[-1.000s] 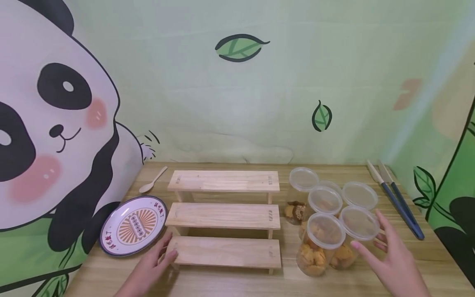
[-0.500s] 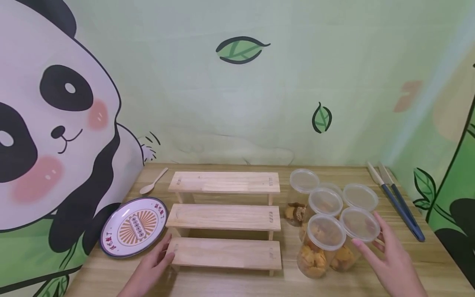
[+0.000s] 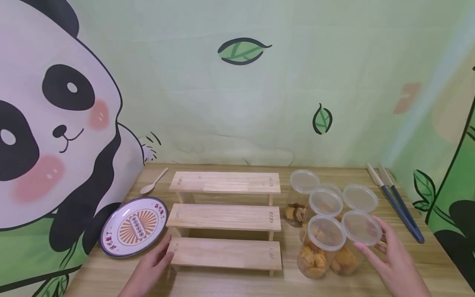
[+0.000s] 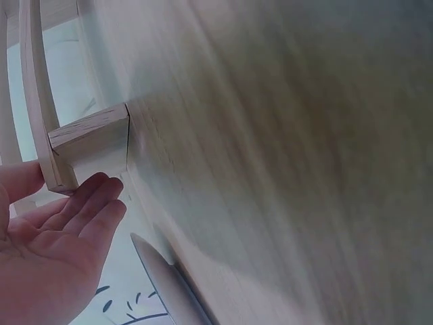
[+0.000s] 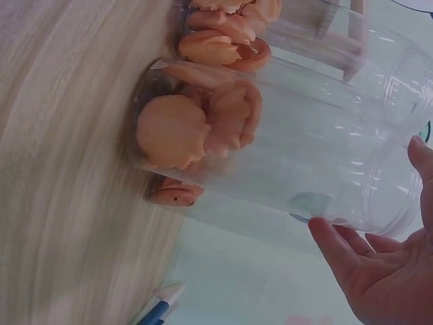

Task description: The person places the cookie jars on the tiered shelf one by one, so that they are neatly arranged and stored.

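Note:
My left hand point(image 3: 148, 268) is at the left end of the lowest board of a three-tier wooden rack point(image 3: 226, 253), thumb at the front and fingers behind. The left wrist view shows that board's end point(image 4: 62, 177) between thumb and fingers. On the right, my right hand point(image 3: 395, 262) holds a clear lidded plastic jar point(image 3: 343, 260) near its lid, thumb and fingers on opposite sides. Orange-brown, ruffle-edged snack pieces point(image 5: 172, 128) lie in its bottom. Another such jar point(image 3: 313, 260) stands close to its left.
Several more lidded jars point(image 3: 303, 181) cluster behind, right of the rack. A white plate point(image 3: 111, 231) with a printed centre and a wooden spoon point(image 3: 148, 188) lie left. Two blue-handled utensils point(image 3: 402, 212) lie far right. A printed panda wall cloth point(image 3: 237, 103) rises behind the table.
The held jar's lid has shifted slightly to the right, and the right-hand fingers sit closer around it. My left hand stays at the rack's end. The head view has shifted a little.

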`<move>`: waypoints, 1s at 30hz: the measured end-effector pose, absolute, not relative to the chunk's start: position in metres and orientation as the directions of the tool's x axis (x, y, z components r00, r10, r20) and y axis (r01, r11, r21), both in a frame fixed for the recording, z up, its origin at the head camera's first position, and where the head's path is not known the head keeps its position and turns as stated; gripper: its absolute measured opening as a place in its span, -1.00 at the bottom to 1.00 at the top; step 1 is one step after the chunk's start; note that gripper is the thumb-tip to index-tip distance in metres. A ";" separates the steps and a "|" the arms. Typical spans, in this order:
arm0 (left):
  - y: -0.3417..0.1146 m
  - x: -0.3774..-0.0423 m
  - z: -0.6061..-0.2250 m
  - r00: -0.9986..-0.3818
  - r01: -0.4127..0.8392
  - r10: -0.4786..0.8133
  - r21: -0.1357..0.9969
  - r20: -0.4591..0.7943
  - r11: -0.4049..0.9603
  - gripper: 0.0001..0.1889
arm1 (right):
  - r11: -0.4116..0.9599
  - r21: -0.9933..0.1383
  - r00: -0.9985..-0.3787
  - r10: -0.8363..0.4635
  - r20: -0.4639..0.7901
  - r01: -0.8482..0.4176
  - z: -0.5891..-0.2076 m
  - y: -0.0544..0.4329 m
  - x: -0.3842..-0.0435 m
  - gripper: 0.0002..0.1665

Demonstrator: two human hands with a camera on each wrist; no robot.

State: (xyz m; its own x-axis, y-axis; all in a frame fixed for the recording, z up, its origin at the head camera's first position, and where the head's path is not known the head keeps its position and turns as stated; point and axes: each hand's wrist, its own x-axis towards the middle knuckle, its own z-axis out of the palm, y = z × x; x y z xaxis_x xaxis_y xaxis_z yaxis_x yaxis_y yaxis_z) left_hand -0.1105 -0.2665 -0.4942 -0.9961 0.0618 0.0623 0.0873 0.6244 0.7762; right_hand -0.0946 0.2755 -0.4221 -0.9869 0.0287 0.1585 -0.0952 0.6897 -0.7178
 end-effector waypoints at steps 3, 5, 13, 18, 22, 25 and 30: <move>-0.267 -0.111 -0.494 -0.997 0.078 0.059 0.779 0.052 0.622 -0.45 | 0.698 -0.712 -0.990 0.035 0.139 -0.076 -0.420 0.277 -0.091 -0.03; -0.267 -0.111 -0.495 -0.997 0.081 0.062 0.778 0.054 0.623 -0.45 | 0.708 -0.702 -0.988 0.043 0.150 -0.076 -0.417 0.277 -0.088 -0.02; -0.268 -0.112 -0.494 -0.996 0.086 0.074 0.784 0.051 0.615 -0.45 | 0.736 -0.666 -0.956 0.095 0.277 -0.120 -0.401 0.279 -0.076 0.00; -0.268 -0.113 -0.494 -0.996 0.077 0.078 0.784 0.037 0.616 -0.45 | 0.758 -0.640 -0.927 0.138 0.350 -0.128 -0.386 0.282 -0.070 0.13; -0.267 -0.113 -0.495 -0.996 0.079 0.084 0.784 0.035 0.615 -0.45 | 0.791 -0.604 -0.929 0.142 0.341 -0.101 -0.371 0.286 -0.066 0.27; -0.267 -0.112 -0.495 -0.995 0.087 0.087 0.782 0.041 0.617 -0.45 | 0.821 -0.565 -0.938 0.122 0.323 -0.088 -0.361 0.286 -0.064 0.24; -0.267 -0.111 -0.495 -0.991 0.133 0.093 0.764 0.095 0.632 -0.48 | 0.809 -0.563 -0.914 0.082 0.397 -0.172 -0.347 0.283 -0.065 0.11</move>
